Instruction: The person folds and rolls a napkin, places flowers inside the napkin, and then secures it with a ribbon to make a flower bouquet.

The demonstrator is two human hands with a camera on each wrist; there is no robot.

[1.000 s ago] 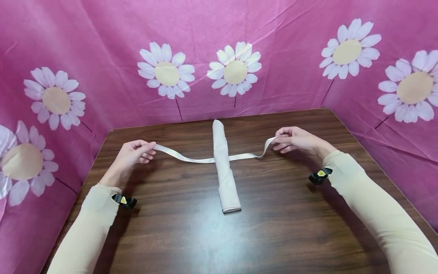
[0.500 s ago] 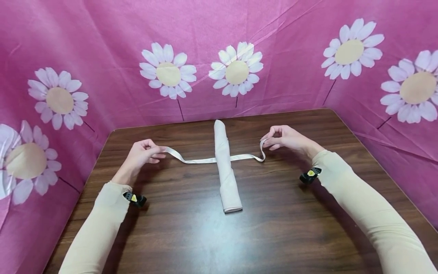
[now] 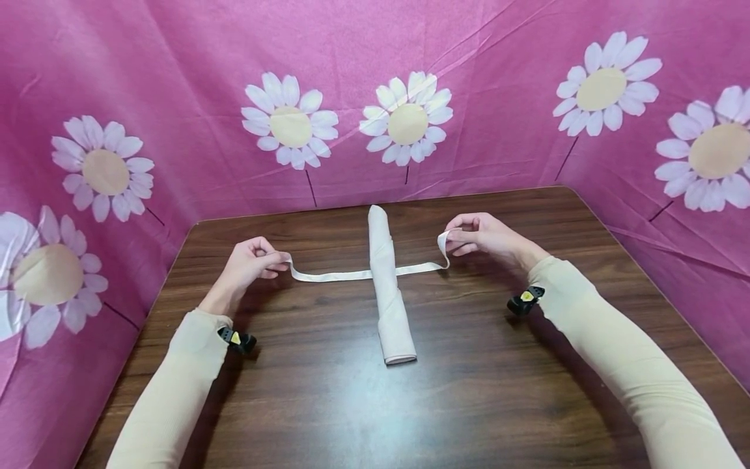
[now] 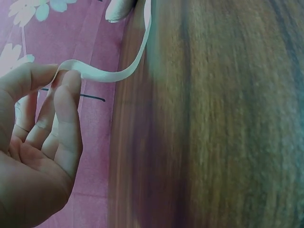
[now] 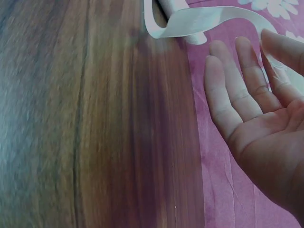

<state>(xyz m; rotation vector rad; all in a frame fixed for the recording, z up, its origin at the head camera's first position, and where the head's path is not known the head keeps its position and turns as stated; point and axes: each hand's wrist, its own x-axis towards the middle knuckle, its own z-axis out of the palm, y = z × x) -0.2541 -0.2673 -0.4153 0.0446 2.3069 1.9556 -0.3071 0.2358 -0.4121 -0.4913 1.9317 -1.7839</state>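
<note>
A pale rolled cloth (image 3: 387, 286) lies lengthwise in the middle of the wooden table. Crossing it sideways is a white ribbon (image 3: 334, 277); where the two meet, the cloth covers the ribbon. At the left, my left hand (image 3: 249, 267) pinches one ribbon end between thumb and forefinger, lifted above the table. My right hand (image 3: 489, 238) pinches the other end, also raised. In the left wrist view the ribbon (image 4: 109, 75) sags away from the fingertips. The right wrist view shows the ribbon (image 5: 204, 20) curving up to thumb and forefinger, the other fingers loosely extended.
The dark wooden table (image 3: 328, 404) carries a bright glare near the front. A pink curtain (image 3: 340, 39) printed with white daisies stands close behind the table and along both sides. Each wrist wears a small black camera (image 3: 237, 339).
Both hands have moved inward toward the rolled cloth, each keeping its ribbon end. The ribbon has gone slacker, with more of it lying low near the table. The view shifted slightly.
</note>
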